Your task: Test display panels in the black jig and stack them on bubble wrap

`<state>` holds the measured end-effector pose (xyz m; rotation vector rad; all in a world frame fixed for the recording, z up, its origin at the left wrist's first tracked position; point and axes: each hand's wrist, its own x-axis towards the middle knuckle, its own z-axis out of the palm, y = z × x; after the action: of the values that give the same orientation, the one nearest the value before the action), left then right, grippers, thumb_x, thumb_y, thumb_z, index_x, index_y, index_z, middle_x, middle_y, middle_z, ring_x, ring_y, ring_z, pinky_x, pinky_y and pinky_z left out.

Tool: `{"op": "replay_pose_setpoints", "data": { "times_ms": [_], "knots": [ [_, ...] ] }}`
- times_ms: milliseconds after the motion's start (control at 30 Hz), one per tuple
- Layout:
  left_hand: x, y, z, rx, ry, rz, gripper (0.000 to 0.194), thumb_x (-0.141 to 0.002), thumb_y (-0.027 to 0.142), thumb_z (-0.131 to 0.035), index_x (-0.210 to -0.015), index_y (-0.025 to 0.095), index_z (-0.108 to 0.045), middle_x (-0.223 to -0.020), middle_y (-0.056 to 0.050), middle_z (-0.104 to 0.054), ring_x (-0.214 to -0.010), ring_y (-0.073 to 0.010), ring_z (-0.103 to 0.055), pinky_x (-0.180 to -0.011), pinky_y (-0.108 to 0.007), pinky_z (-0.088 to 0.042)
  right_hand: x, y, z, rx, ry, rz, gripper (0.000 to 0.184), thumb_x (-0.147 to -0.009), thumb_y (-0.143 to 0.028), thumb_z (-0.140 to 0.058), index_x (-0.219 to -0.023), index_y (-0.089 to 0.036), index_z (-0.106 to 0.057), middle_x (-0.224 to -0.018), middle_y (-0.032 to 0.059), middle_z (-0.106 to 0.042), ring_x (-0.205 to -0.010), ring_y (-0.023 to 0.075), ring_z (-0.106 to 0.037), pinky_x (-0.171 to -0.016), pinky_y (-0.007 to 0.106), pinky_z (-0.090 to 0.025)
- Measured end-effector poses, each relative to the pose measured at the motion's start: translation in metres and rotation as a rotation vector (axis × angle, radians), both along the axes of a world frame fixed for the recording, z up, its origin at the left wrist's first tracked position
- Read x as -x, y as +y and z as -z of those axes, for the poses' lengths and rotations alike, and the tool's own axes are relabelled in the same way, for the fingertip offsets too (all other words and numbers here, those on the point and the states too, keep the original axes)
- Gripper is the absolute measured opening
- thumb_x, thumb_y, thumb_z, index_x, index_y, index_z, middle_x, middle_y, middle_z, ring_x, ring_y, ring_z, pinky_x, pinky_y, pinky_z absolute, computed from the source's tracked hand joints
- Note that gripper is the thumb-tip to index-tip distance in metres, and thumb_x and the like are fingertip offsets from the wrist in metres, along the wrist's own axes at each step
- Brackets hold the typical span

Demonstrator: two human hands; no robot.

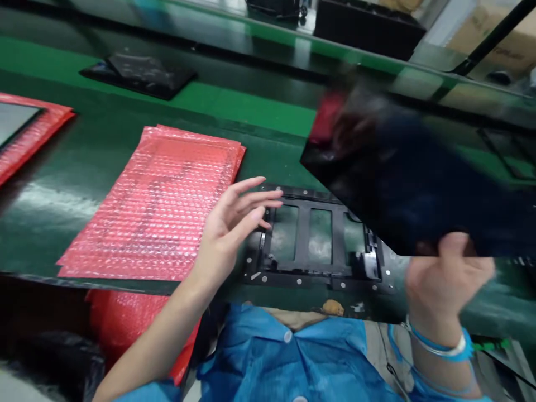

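Gripped along its lower edge, a dark glossy flat panel (pixel 402 167) is tilted up in my right hand (pixel 452 279), with the thumb on its face. The panel is blurred, and a reddish patch shows near its upper left corner. My left hand (pixel 234 223) is open and holds nothing, its fingers spread over the left edge of a black frame (pixel 301 240). That frame lies flat on the green bench, with crossbars and round silvery dots along its border. The panel hides the frame's upper right part. A blue and white band circles my right wrist.
Red bubble-wrap bags (pixel 154 206) lie stacked left of the frame, with more red wrap (pixel 125 318) below the bench edge. At far left a panel (pixel 17 123) rests on red wrap. A black device (pixel 138 75) stands at the back. A small tan lump (pixel 333 307) sits near the front edge.
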<state>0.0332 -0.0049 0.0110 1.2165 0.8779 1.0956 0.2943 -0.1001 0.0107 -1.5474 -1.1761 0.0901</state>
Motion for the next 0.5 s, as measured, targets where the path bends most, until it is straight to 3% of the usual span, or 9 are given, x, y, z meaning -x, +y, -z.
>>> {"op": "replay_pose_setpoints", "data": {
  "times_ms": [100,167,300,433,500],
  "knots": [
    [0.017,0.009,0.019,-0.003,0.141,-0.079,0.040,-0.087,0.038,-0.068,-0.124,0.025,-0.058,-0.122,-0.009,-0.070,-0.117,-0.0277,-0.065,-0.083,-0.036,-0.056,-0.021,0.003,0.004,-0.110,0.390,0.185,0.024,-0.088,-0.035,-0.061,-0.107,-0.031,-0.075,-0.103,0.0029,-0.075,-0.108,0.0299,-0.070,-0.101,0.053,-0.054],
    [0.025,0.011,0.028,0.012,0.239,-0.061,0.041,-0.089,0.041,-0.066,-0.125,0.024,-0.058,-0.128,-0.009,-0.067,-0.125,-0.0283,-0.059,-0.098,-0.040,-0.051,-0.029,0.003,0.007,0.030,0.583,0.217,0.018,-0.080,-0.033,-0.070,-0.097,-0.030,-0.077,-0.100,0.0022,-0.076,-0.103,0.0292,-0.072,-0.098,0.049,-0.057],
    [0.031,0.009,0.037,-0.010,0.339,0.078,0.054,-0.090,0.047,-0.065,-0.138,0.024,-0.053,-0.150,-0.009,-0.052,-0.144,-0.0273,-0.042,-0.122,-0.043,-0.029,-0.025,0.001,0.011,0.322,0.699,0.157,0.021,-0.074,-0.036,-0.075,-0.093,-0.029,-0.077,-0.090,0.0031,-0.076,-0.089,0.0312,-0.074,-0.084,0.050,-0.062],
    [0.033,0.003,0.038,-0.041,0.517,0.180,0.081,-0.086,0.057,-0.068,-0.153,0.024,-0.039,-0.165,-0.009,-0.028,-0.154,-0.0279,-0.022,-0.127,-0.045,-0.016,-0.008,0.004,0.009,0.447,0.752,0.077,0.036,-0.067,-0.037,-0.080,-0.100,-0.025,-0.075,-0.090,0.0047,-0.075,-0.079,0.0295,-0.074,-0.078,0.048,-0.063],
    [0.034,0.000,0.038,-0.080,0.609,0.206,0.086,-0.086,0.060,-0.066,-0.156,0.022,-0.034,-0.166,-0.010,-0.024,-0.155,-0.0282,-0.016,-0.127,-0.046,-0.015,-0.002,0.006,0.007,0.491,0.785,0.084,0.043,-0.060,-0.037,-0.085,-0.099,-0.023,-0.075,-0.092,0.0055,-0.075,-0.076,0.0283,-0.074,-0.077,0.047,-0.063]
  ]
}}
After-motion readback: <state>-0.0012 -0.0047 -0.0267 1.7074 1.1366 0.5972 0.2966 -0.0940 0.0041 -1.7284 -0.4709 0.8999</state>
